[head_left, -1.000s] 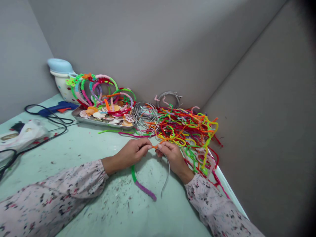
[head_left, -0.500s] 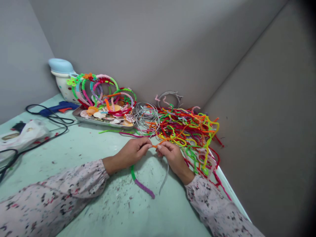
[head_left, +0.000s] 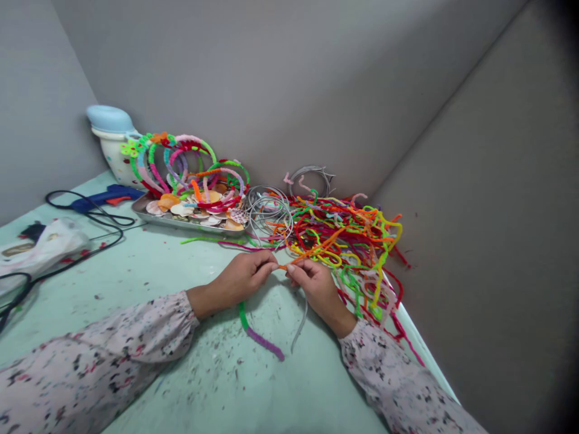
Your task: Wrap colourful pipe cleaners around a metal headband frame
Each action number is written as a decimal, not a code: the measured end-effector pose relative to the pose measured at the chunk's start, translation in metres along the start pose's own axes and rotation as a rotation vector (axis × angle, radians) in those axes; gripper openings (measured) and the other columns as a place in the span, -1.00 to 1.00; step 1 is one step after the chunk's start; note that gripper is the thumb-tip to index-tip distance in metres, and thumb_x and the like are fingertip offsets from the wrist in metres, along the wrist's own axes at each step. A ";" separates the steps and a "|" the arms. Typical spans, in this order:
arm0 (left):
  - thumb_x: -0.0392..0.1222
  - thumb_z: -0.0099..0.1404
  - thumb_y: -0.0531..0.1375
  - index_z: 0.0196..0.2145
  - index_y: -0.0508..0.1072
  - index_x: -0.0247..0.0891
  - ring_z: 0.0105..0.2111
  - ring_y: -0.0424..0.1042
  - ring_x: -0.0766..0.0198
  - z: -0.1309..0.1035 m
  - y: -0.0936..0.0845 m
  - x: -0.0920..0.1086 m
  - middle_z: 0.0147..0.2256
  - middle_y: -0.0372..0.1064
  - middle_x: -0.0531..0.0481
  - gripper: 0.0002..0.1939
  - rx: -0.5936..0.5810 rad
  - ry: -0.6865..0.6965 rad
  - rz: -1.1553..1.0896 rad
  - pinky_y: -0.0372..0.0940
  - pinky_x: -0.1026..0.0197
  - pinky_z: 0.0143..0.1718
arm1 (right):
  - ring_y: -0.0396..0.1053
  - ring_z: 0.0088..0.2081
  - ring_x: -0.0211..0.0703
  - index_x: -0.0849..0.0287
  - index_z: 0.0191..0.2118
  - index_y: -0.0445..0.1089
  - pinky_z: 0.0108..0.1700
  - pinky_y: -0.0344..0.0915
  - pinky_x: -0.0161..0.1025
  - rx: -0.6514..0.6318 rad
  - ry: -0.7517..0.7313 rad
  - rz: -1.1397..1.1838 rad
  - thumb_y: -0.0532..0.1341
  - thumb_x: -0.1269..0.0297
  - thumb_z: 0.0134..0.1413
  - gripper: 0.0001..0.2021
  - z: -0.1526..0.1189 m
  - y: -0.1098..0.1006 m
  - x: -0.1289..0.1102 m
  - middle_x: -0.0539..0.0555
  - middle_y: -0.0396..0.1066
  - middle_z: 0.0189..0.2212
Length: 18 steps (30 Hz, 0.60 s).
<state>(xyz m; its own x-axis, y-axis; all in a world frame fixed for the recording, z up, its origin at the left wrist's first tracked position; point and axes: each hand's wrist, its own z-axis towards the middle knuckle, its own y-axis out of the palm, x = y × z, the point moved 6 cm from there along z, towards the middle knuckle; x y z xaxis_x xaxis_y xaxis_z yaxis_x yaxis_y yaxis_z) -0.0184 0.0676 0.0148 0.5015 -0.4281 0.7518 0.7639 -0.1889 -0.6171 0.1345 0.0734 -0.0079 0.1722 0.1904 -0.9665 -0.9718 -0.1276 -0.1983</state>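
Note:
My left hand (head_left: pixel 244 274) is closed in a pinch on a wire covered with pipe cleaner. From under it hangs the wrapped end, green and then purple (head_left: pixel 266 345). An orange pipe cleaner (head_left: pixel 282 267) bridges the small gap between both hands' fingertips. My right hand (head_left: pixel 319 292) pinches this orange piece beside the wire, and its loose length (head_left: pixel 323 247) slants up to the right toward the pile. Below the right hand the bare grey wire (head_left: pixel 300 328) curves down. The fingers hide how the orange piece sits on the wire.
Loose pipe cleaners (head_left: pixel 344 235) lie heaped behind my right hand. Beside them are coils of grey wire (head_left: pixel 271 214). A metal tray (head_left: pixel 181 227) holds seashells and wrapped hoops. Left are a blue glue gun (head_left: pixel 106 198), its black cord (head_left: pixel 122 226), a plastic bag (head_left: pixel 56 241) and a white container (head_left: pixel 117 154).
The loose orange length now stands out straighter, up and to the right of my right hand. Both hands stay almost in place, and the hanging wire ends have shifted only slightly.

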 end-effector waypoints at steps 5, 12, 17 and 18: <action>-0.11 0.33 -0.01 -0.36 0.39 -0.26 -0.51 0.22 0.36 0.001 0.000 -0.002 -0.54 0.28 0.10 -0.74 0.014 -0.006 0.005 0.06 0.32 -0.46 | 0.30 -0.50 -0.26 0.19 -0.45 0.39 -0.41 0.22 -0.33 -0.034 -0.003 -0.017 0.20 0.21 0.04 -0.83 0.000 0.001 -0.002 -0.03 0.35 -0.58; -0.10 0.33 -0.01 -0.36 0.40 -0.26 -0.51 0.23 0.34 0.001 0.001 -0.005 -0.54 0.28 0.10 -0.74 0.026 -0.003 0.016 0.07 0.30 -0.45 | 0.29 -0.50 -0.25 0.19 -0.45 0.38 -0.42 0.21 -0.31 -0.027 -0.010 -0.064 0.19 0.24 0.04 -0.85 0.001 0.001 0.001 -0.04 0.34 -0.59; -0.09 0.33 -0.01 -0.36 0.39 -0.26 -0.51 0.23 0.34 0.000 0.001 -0.004 -0.54 0.29 0.10 -0.74 0.023 -0.016 0.012 0.06 0.31 -0.46 | 0.29 -0.51 -0.25 0.19 -0.45 0.39 -0.44 0.22 -0.31 0.024 -0.027 -0.104 0.21 0.22 0.02 -0.85 0.000 0.000 0.001 -0.03 0.35 -0.59; -0.09 0.33 -0.01 -0.36 0.39 -0.26 -0.51 0.23 0.34 0.000 0.001 -0.004 -0.54 0.29 0.09 -0.74 0.025 -0.017 0.014 0.06 0.31 -0.46 | 0.30 -0.50 -0.24 0.19 -0.44 0.39 -0.43 0.23 -0.31 0.037 -0.033 -0.113 0.22 0.22 0.01 -0.85 -0.001 -0.001 0.001 -0.02 0.36 -0.57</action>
<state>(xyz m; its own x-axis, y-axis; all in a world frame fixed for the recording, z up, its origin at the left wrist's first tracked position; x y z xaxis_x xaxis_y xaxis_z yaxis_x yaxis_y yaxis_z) -0.0200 0.0694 0.0115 0.5188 -0.4150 0.7474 0.7667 -0.1610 -0.6216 0.1355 0.0730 -0.0090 0.2762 0.2331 -0.9324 -0.9519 -0.0675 -0.2988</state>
